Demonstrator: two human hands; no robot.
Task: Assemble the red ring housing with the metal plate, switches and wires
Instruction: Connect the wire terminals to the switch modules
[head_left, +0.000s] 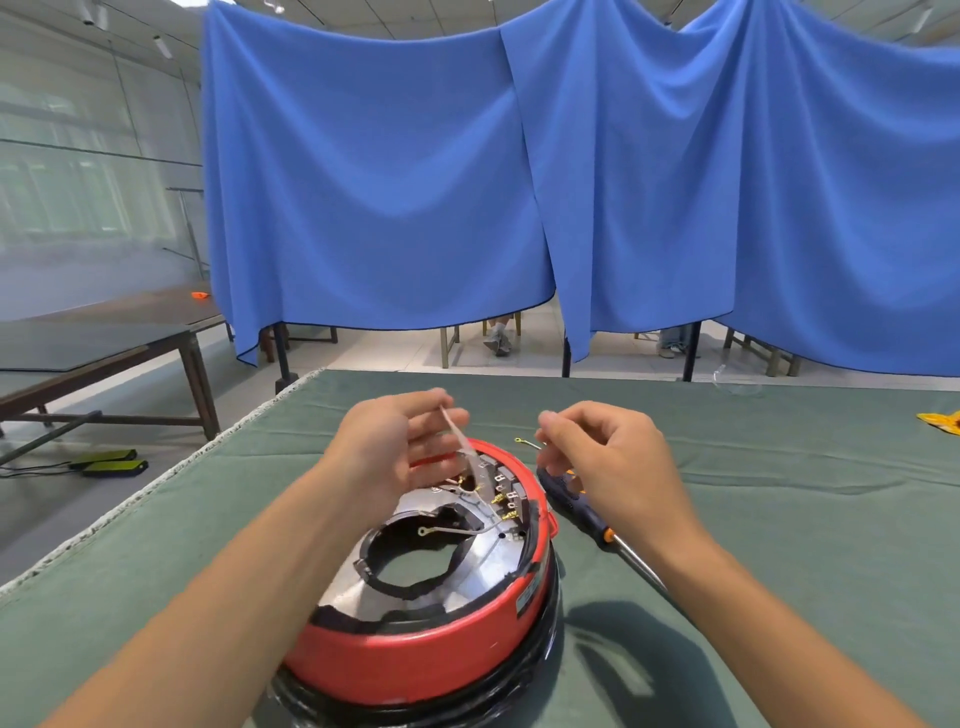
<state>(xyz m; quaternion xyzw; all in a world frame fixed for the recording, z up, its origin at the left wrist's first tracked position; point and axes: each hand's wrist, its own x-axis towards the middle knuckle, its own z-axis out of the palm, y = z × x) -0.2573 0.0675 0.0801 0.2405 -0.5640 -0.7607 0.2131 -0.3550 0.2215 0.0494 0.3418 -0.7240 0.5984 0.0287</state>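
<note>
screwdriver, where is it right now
In the head view, the screwdriver lies on the green table cover, just right of the red ring housing, partly hidden under the right hand.

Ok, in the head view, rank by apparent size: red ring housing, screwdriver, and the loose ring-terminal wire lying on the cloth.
1. red ring housing, by far the largest.
2. screwdriver, partly hidden behind the right hand.
3. loose ring-terminal wire, smallest, though it lies farther from the camera.
</note>
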